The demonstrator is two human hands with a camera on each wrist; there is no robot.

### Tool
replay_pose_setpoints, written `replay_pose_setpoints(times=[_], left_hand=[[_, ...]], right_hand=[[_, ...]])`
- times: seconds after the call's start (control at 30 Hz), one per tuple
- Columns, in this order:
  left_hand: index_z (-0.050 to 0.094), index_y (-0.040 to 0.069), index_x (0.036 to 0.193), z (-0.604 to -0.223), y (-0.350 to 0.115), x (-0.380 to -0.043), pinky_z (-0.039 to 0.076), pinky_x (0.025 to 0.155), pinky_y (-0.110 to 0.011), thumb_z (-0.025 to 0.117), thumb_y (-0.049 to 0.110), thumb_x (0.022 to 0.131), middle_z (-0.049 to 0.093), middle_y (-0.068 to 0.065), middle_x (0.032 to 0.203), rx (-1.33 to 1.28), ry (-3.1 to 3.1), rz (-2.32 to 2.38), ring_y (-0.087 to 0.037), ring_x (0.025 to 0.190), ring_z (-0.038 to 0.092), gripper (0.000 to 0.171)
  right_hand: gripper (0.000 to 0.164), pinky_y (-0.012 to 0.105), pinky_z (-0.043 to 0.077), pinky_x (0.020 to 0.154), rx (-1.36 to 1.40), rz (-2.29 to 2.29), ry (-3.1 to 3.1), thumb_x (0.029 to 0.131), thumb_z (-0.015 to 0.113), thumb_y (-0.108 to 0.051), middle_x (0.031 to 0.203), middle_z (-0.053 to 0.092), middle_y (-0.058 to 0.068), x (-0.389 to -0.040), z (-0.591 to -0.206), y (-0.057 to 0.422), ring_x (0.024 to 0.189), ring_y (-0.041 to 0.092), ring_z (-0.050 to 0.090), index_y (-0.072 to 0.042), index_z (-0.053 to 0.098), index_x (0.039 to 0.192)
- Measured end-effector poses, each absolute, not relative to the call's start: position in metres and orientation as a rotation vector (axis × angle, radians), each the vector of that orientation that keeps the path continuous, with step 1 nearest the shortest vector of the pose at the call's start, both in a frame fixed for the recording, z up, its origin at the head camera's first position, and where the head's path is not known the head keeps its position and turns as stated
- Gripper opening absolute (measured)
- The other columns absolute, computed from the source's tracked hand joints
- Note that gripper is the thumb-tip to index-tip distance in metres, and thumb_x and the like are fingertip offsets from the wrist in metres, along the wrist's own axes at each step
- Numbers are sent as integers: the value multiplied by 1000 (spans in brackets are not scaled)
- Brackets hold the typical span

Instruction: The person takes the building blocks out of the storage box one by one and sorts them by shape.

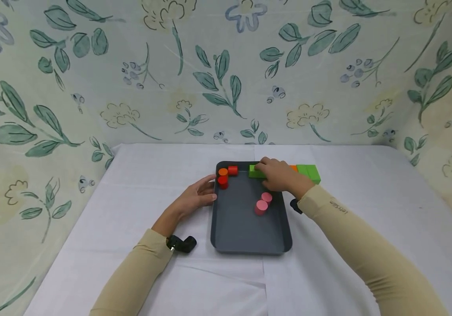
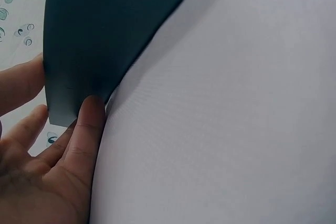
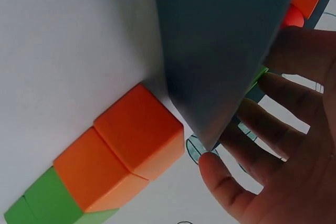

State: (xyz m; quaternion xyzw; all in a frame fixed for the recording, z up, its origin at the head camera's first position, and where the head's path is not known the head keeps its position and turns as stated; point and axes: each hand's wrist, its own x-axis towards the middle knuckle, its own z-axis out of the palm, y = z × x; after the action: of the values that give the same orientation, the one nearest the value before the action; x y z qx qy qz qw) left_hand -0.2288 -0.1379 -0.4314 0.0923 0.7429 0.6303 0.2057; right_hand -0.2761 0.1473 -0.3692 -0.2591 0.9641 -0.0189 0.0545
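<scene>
A dark grey tray [image 1: 245,232] lies on the white cloth. My right hand [image 1: 279,175] reaches over its far right corner, with thumb and fingers about a green block [image 1: 254,171] at the far side; the hand covers part of the block. Against the tray's left side wall, my left hand [image 1: 196,197] rests with its fingers loosely extended. Inside the tray's far left corner are an orange cylinder [image 1: 223,172], a red cylinder [image 1: 223,182] and another red piece [image 1: 232,170]. Two pink cylinders, a nearer one [image 1: 261,208] and a farther one [image 1: 266,197], stand near the right wall.
Outside the tray's far right corner, orange blocks [image 3: 139,124] and green blocks [image 1: 308,172] sit in a touching row, partly behind my right hand in the head view. White cloth [image 1: 368,210] covers the table. A leaf-patterned curtain [image 1: 226,87] hangs behind it.
</scene>
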Motion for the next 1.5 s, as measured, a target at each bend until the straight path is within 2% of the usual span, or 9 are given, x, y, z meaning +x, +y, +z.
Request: replay_pose_setpoints(times=[0.13,0.33,0.47,0.63,0.93,1.17,1.27,1.5], left_hand=[[30,23,157,-431,-138,-229,45,113,-48,61,8,95,31,-14,162,266,2079,1747,-34,146,40,71],[31,25,156,-430,-138,-228,45,113,-47,63,9,94,31,-12,162,253,2082,1741,-32,145,41,72],[31,25,156,-431,-138,-228,44,113,-48,63,9,94,30,-12,163,255,2080,1740,-32,146,40,71],[31,24,156,-432,-137,-228,44,113,-49,62,9,94,30,-13,163,260,2077,1739,-33,146,40,71],[31,25,156,-432,-137,-229,45,113,-48,62,9,94,30,-13,163,256,2081,1741,-33,145,40,71],[30,21,157,-428,-138,-229,45,112,-48,62,5,94,33,-17,161,282,2072,1772,-34,145,41,72],[29,19,157,-428,-138,-229,46,112,-47,61,5,94,31,-18,161,291,2060,1775,-36,145,40,73],[28,19,158,-432,-138,-230,47,111,-47,62,7,94,30,-19,162,289,2058,1762,-37,145,40,73]], right_hand=[[47,55,50,101,-791,-53,2939,90,64,-12,134,57,18,-278,-370,147,115,34,57,-5,57,136],[48,49,54,98,-813,-146,2929,88,65,-7,133,56,18,-279,-372,145,111,33,58,-8,58,135],[56,49,56,96,-773,-264,2849,86,66,-6,142,48,17,-280,-371,143,111,33,57,-10,53,141],[63,49,53,101,-736,-322,2767,85,65,-4,150,41,18,-280,-370,141,115,33,54,-9,47,146],[51,47,53,100,-746,-384,2794,84,68,-4,140,45,21,-284,-372,141,109,32,55,-1,57,133],[45,47,53,98,-725,-388,2785,85,73,-12,132,53,21,-286,-371,141,109,32,55,-5,59,126],[48,46,53,97,-704,-384,2762,85,73,-11,127,57,18,-287,-370,141,108,31,54,-5,56,129],[64,47,49,105,-639,-402,2727,86,72,-11,133,55,20,-286,-369,142,113,32,52,1,44,143]])
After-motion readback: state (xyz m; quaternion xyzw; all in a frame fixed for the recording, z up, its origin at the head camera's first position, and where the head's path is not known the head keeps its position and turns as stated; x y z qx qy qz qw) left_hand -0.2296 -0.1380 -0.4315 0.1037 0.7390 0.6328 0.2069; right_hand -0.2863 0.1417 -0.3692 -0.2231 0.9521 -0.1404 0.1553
